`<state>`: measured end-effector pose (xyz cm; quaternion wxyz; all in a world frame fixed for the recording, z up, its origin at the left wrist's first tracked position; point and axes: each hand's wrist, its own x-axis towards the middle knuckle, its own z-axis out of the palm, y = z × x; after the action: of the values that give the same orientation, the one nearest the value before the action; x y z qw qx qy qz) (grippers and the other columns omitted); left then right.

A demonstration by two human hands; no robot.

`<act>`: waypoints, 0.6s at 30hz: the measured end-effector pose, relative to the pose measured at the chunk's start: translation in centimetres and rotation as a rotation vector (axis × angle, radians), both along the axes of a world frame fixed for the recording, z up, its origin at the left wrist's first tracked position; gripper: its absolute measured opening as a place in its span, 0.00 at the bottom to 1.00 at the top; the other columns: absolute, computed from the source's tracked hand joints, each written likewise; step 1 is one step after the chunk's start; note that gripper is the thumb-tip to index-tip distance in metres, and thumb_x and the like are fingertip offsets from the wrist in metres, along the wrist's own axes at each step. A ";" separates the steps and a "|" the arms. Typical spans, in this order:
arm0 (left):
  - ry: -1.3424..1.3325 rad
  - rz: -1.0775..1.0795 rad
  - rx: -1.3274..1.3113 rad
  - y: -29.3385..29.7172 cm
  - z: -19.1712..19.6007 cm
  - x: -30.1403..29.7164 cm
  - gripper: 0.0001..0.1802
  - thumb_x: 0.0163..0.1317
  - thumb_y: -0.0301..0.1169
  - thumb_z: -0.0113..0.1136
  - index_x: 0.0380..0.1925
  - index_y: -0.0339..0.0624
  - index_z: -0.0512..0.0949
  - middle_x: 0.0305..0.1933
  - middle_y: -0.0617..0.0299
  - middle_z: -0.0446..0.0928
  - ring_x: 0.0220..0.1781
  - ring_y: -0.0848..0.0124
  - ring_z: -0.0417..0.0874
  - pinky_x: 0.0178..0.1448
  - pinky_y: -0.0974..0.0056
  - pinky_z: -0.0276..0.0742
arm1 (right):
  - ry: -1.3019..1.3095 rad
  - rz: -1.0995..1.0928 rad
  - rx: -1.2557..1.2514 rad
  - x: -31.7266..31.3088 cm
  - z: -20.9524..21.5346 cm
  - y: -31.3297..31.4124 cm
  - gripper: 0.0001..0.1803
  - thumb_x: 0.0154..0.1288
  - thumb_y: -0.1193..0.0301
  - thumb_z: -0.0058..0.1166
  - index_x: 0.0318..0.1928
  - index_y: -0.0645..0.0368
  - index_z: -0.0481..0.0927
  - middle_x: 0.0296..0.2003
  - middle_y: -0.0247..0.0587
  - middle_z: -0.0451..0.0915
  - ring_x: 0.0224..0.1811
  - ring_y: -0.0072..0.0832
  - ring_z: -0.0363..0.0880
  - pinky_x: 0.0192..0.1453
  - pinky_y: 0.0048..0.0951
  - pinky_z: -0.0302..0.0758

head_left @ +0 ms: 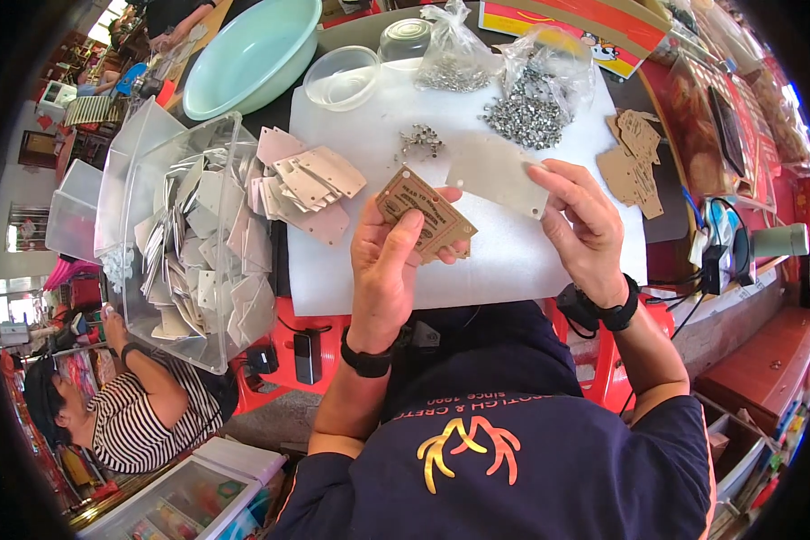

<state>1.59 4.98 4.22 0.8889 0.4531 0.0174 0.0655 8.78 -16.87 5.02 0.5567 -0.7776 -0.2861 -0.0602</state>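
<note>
My left hand [382, 270] is closed around a small stack of brown printed cards [427, 216] with holes near the corners, thumb on top. A pale, flat card [495, 175] with small corner holes is pinched between the thumb and fingers of my right hand [587, 220]. Both hands are above a white foam sheet [333, 279]. Just beyond the cards lies a small heap of metal fasteners [420, 142]. A larger heap of silvery metal pieces [524, 121] spills from a clear bag at the far right.
To the left are loose pale cards [310, 184] and a clear bin [214, 353] full of similar ones. Cut brown cards [634, 166] lie at the right. Behind stand a pale green basin [252, 58], a clear bowl [342, 79] and another bag [454, 58]. A person [157, 409] sits at left.
</note>
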 end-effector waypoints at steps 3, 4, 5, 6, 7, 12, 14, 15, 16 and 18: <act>0.014 -0.020 -0.017 -0.1 0.0 0.1 0.13 0.73 0.29 0.47 0.54 0.39 0.69 0.56 0.45 0.78 0.37 0.63 0.86 0.37 0.65 0.81 | 0.016 -0.025 0.015 -0.2 0.3 0.2 0.25 0.58 0.86 0.54 0.57 0.60 0.79 0.53 0.44 0.77 0.38 0.20 0.76 0.46 0.22 0.74; 0.015 -0.020 -0.017 -0.2 0.0 0.1 0.13 0.73 0.29 0.47 0.54 0.39 0.69 0.56 0.45 0.78 0.37 0.63 0.86 0.37 0.65 0.81 | 0.016 -0.025 0.015 -0.3 0.2 0.1 0.25 0.58 0.86 0.54 0.57 0.60 0.79 0.53 0.44 0.77 0.38 0.20 0.76 0.46 0.22 0.74; 0.027 -0.018 -0.024 -0.5 0.1 0.2 0.13 0.73 0.29 0.47 0.54 0.39 0.70 0.55 0.45 0.78 0.37 0.62 0.86 0.37 0.65 0.81 | 0.079 0.003 0.047 -0.5 0.1 0.0 0.23 0.60 0.85 0.54 0.57 0.61 0.79 0.53 0.43 0.77 0.39 0.18 0.76 0.46 0.21 0.74; 0.039 -0.016 -0.029 -0.6 0.1 0.2 0.13 0.73 0.29 0.47 0.54 0.40 0.70 0.55 0.46 0.79 0.37 0.62 0.86 0.37 0.65 0.81 | 0.142 0.033 0.081 -0.6 0.0 -0.1 0.21 0.61 0.84 0.54 0.56 0.63 0.79 0.53 0.42 0.76 0.39 0.17 0.75 0.46 0.20 0.74; 0.039 -0.016 -0.028 -0.7 0.1 0.2 0.13 0.73 0.29 0.47 0.54 0.40 0.70 0.55 0.46 0.79 0.37 0.62 0.86 0.37 0.65 0.81 | 0.142 0.033 0.082 -0.6 -0.1 0.1 0.21 0.61 0.84 0.54 0.56 0.63 0.79 0.53 0.42 0.76 0.39 0.17 0.75 0.46 0.20 0.74; 0.043 -0.062 0.055 -1.0 -0.9 -0.1 0.12 0.73 0.28 0.47 0.53 0.38 0.69 0.46 0.53 0.80 0.37 0.65 0.86 0.36 0.66 0.80 | 0.580 -0.002 0.467 -0.2 -1.5 -0.1 0.17 0.69 0.79 0.54 0.57 0.64 0.76 0.50 0.37 0.77 0.42 0.16 0.77 0.47 0.19 0.74; 0.038 -0.039 0.111 -1.2 -0.5 -0.2 0.11 0.72 0.28 0.47 0.52 0.38 0.68 0.44 0.54 0.80 0.37 0.67 0.85 0.36 0.66 0.80 | 0.542 0.002 0.499 -0.1 -1.2 0.3 0.19 0.69 0.79 0.54 0.59 0.64 0.75 0.48 0.36 0.78 0.42 0.17 0.78 0.47 0.19 0.75; 0.032 -0.009 0.168 -1.4 -0.3 -0.2 0.11 0.72 0.28 0.48 0.51 0.38 0.67 0.42 0.56 0.79 0.36 0.68 0.84 0.36 0.66 0.80 | 0.506 0.012 0.529 -0.1 -1.0 0.6 0.20 0.69 0.79 0.54 0.60 0.64 0.73 0.46 0.35 0.79 0.42 0.17 0.79 0.47 0.19 0.76; 0.033 -0.013 0.166 -1.5 -0.2 -0.2 0.11 0.72 0.28 0.48 0.51 0.38 0.67 0.42 0.56 0.79 0.36 0.68 0.84 0.36 0.66 0.80 | 0.506 0.007 0.528 -0.1 -0.9 0.6 0.20 0.69 0.79 0.54 0.60 0.64 0.73 0.46 0.35 0.79 0.42 0.17 0.79 0.47 0.19 0.76; 0.006 0.063 0.234 -1.7 0.0 -0.1 0.10 0.72 0.27 0.48 0.50 0.38 0.66 0.41 0.56 0.78 0.35 0.71 0.82 0.36 0.67 0.79 | 0.492 -0.019 0.527 -0.1 -0.9 0.7 0.22 0.68 0.79 0.55 0.62 0.64 0.71 0.43 0.35 0.80 0.42 0.18 0.80 0.47 0.21 0.78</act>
<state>1.45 3.27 4.21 0.8274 0.5531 0.0264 0.0938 8.69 -16.19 4.16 0.7896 -0.6013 -0.1109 0.0518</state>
